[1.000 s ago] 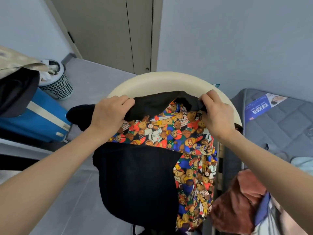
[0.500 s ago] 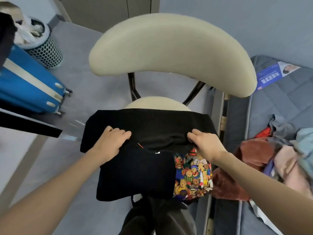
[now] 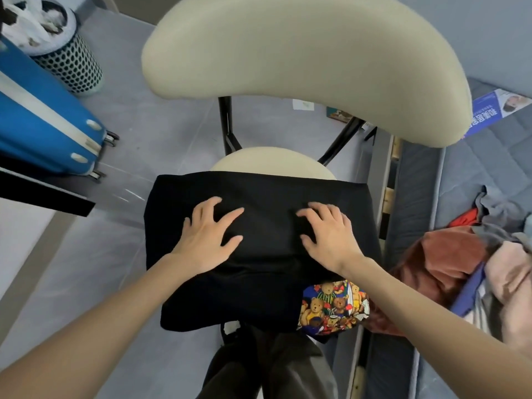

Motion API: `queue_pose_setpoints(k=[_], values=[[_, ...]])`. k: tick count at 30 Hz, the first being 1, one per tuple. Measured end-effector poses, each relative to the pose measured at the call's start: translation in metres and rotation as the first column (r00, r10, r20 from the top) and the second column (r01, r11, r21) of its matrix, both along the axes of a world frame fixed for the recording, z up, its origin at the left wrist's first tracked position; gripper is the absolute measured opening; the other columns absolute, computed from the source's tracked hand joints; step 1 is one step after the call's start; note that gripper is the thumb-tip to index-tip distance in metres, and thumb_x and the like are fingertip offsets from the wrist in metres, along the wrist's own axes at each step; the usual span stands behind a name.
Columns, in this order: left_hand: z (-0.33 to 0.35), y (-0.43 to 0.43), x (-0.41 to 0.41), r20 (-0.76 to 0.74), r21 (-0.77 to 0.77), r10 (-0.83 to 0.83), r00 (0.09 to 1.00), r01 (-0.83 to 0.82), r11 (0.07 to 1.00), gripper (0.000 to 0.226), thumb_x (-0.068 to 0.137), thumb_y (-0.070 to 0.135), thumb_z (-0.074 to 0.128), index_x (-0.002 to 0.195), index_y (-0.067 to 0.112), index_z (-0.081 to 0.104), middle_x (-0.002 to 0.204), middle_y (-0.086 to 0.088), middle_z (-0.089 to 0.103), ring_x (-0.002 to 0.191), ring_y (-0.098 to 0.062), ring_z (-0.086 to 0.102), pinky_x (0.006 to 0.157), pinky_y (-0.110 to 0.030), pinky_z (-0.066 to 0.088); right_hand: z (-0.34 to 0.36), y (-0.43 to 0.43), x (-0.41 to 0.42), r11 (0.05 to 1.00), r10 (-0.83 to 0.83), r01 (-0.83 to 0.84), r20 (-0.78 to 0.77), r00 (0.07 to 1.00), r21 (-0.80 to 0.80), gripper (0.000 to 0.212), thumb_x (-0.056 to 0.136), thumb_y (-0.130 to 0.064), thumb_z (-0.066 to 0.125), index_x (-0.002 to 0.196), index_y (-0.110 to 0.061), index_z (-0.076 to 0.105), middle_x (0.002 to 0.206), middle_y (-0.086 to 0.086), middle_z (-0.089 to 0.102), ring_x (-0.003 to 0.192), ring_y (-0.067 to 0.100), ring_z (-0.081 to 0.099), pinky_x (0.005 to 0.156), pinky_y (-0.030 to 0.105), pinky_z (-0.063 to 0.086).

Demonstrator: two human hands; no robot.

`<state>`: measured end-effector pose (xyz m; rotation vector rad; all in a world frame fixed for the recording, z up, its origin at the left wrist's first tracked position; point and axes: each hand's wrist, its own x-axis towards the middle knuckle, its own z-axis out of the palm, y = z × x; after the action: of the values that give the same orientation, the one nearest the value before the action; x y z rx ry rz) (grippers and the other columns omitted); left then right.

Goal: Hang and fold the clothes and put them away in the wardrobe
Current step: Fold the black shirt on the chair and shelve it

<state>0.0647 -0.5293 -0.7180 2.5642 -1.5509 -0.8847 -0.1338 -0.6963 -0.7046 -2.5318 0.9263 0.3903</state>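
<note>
Since half a second ago the fingers have let go of the folded edge they were pinching and have spread flat. The left hand [image 3: 207, 234] and the right hand [image 3: 331, 237] now lie palm-down, fingers [image 3: 233, 214] straight and splayed, gripping nothing and pressing the top of the black garment [image 3: 259, 191]. The fingertips point to the far side, toward the chair's backrest [image 3: 302, 53]. The garment lies directly under both hands as a folded bundle on the chair seat [image 3: 273, 159], its long axis running left to right and overhanging the seat at both ends and on the near side. The hands sit side by side along that axis, each about as far from its own end, so neither is clearly nearer. Only the bear-print panel [image 3: 334, 306] breaks the balance. It pokes out at the near right corner, just below the right wrist, so tucking it in looks like that hand's job. Farther right, a heap of clothes [image 3: 446, 260] waits on the bed. A blue suitcase [image 3: 37, 119] stands on the floor to the far left.
</note>
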Motion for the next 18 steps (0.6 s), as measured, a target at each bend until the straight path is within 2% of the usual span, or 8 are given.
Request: queue_pose_setpoints(k=[3,7,11,13,14,16,18], values=[[-0.011,-0.029,-0.013,-0.019,0.118,0.021,1.000,-0.018,0.993,0.066,0.098,0.051,0.037,0.149,0.046,-0.003,0.156,0.000,-0.023,0.143,-0.038,-0.020,0.111,-0.065,0.013,-0.013,0.001,0.031,0.997,0.076,-0.077,-0.056,0.996,-0.006,0.061,0.097,-0.040,0.046,0.150,-0.040,0.017,0.162,0.000,0.001,0.148,0.032,-0.004,0.115,0.060,0.000],[-0.037,-0.044,-0.016,0.010,0.279,0.013,1.000,-0.016,0.960,0.078,0.095,0.053,0.043,0.144,0.050,-0.018,0.149,-0.004,-0.041,0.137,-0.042,-0.032,0.107,-0.071,0.009,-0.042,-0.016,0.029,0.941,0.328,-0.338,-0.302,0.895,0.022,0.069,0.096,-0.061,0.029,0.146,-0.051,-0.016,0.157,-0.007,-0.029,0.142,0.037,-0.026,0.106,0.074,-0.004],[-0.051,-0.036,0.002,-0.018,0.394,0.039,0.999,-0.028,0.919,0.089,0.092,0.055,0.050,0.138,0.055,-0.026,0.144,-0.005,-0.048,0.137,-0.038,-0.035,0.108,-0.070,0.010,-0.057,-0.052,-0.014,0.975,0.223,-0.188,-0.491,0.842,0.119,0.080,0.087,-0.074,0.030,0.135,-0.056,-0.032,0.147,-0.013,-0.044,0.137,0.040,-0.036,0.105,0.077,0.008],[-0.049,-0.036,0.006,0.001,0.395,0.046,0.999,-0.042,0.918,0.086,0.093,0.054,0.047,0.138,0.054,-0.027,0.147,-0.007,-0.044,0.140,-0.038,-0.029,0.109,-0.067,0.017,-0.056,-0.065,-0.029,0.983,0.177,-0.128,-0.504,0.846,0.131,0.081,0.083,-0.078,0.027,0.134,-0.056,-0.032,0.149,-0.013,-0.042,0.139,0.040,-0.032,0.107,0.075,0.010],[-0.046,-0.037,0.006,0.050,0.377,0.041,0.998,-0.057,0.924,0.082,0.095,0.052,0.044,0.140,0.051,-0.025,0.152,-0.009,-0.036,0.143,-0.038,-0.021,0.109,-0.063,0.024,-0.053,-0.068,-0.031,0.984,0.178,-0.141,-0.490,0.853,0.111,0.079,0.081,-0.080,0.022,0.137,-0.055,-0.029,0.152,-0.012,-0.037,0.142,0.039,-0.026,0.108,0.073,0.007],[-0.039,-0.044,0.012,0.205,0.296,0.013,0.979,-0.075,0.952,0.073,0.098,0.050,0.036,0.148,0.039,-0.016,0.157,-0.013,-0.010,0.143,-0.037,0.008,0.103,-0.051,0.038,-0.046,-0.073,-0.026,0.985,0.164,-0.169,-0.381,0.910,0.020,0.072,0.084,-0.077,0.014,0.148,-0.050,-0.006,0.161,-0.007,-0.011,0.147,0.037,-0.004,0.110,0.069,0.002],[-0.033,-0.055,0.026,0.300,0.223,-0.040,0.953,-0.029,0.974,0.072,0.099,0.047,0.036,0.152,0.029,-0.010,0.155,-0.013,0.008,0.133,-0.032,0.029,0.100,-0.044,0.038,-0.038,-0.079,-0.010,0.996,0.078,-0.084,-0.166,0.983,-0.030,0.058,0.093,-0.062,0.031,0.147,-0.042,0.022,0.157,-0.003,0.019,0.142,0.031,0.018,0.115,0.061,0.012]])
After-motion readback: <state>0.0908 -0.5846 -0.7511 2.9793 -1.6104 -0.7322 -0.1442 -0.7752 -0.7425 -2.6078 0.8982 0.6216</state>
